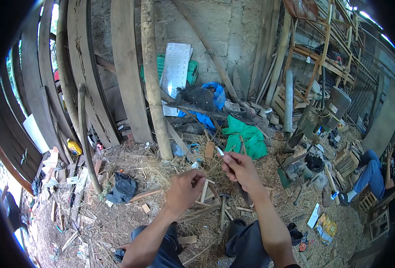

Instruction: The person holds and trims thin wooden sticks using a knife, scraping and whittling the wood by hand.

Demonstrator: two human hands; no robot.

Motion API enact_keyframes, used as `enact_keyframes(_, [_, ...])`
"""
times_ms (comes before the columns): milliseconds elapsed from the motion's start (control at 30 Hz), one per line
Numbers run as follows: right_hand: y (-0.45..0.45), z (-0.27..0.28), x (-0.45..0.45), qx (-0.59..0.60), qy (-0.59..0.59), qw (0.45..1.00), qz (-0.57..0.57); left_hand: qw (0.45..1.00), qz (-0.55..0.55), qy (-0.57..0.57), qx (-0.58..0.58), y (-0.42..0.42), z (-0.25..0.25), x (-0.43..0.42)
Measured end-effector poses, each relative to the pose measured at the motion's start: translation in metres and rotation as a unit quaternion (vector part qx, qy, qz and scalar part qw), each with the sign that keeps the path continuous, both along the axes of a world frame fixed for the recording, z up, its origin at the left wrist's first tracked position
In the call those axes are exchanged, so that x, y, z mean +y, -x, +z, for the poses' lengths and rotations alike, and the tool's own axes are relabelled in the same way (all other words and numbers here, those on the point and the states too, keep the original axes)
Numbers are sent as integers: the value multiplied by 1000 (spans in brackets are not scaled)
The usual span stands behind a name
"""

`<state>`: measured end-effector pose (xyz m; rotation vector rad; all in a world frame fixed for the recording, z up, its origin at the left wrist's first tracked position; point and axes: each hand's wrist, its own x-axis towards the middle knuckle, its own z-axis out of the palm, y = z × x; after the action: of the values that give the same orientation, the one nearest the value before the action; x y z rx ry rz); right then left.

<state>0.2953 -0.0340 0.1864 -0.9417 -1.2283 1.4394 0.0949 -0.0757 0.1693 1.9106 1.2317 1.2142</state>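
Observation:
My right hand (242,172) is closed around a slim knife-like tool (220,152). Its pale pointed tip sticks out past the thumb, and a dark part shows below the palm; its exact kind is unclear. To the left, my left hand (185,191) has its fingers pinched together, and whatever they may hold is hidden or too small to make out. Just beyond those fingertips, a light wooden strip (204,191) stands at a slant over wooden pieces (199,211) on the ground. A hammer-like tool (224,203) lies between my forearms.
Wood shavings and scraps cover the ground. Ahead are a wooden post (150,85), a green plastic sheet (247,138) and a black bag (121,188). A yellow packet (326,228) lies at right, near another seated person's leg (368,176). Planks lean at left.

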Motion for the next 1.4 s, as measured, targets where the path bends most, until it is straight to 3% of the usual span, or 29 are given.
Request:
enact_keyframes(167, [19,-6,-9,-24,12,999,45,987,67,-109,100,-2,7,-5])
enact_keyframes(267, [12,-2,-3,-2,24,1000,7,979,67,-137,136,2,6,-6])
enact_keyframes(333, [0,6,0,51,48,997,-7,978,75,-139,140,-1,11,-11])
enact_keyframes(467, [6,4,-6,43,61,997,31,976,85,-140,146,-3,13,-13])
enact_keyframes(733, [-2,10,0,66,86,994,-5,965,77,-172,182,-4,16,-17])
enact_keyframes(1300, [10,-3,-4,-2,46,996,-76,965,63,-176,185,-10,12,-16])
enact_keyframes(1367, [24,-7,-11,5,75,997,19,969,73,-155,176,-6,8,-11])
enact_keyframes(1400, [21,-6,-4,-52,85,992,-72,969,74,-155,178,-5,10,-11])
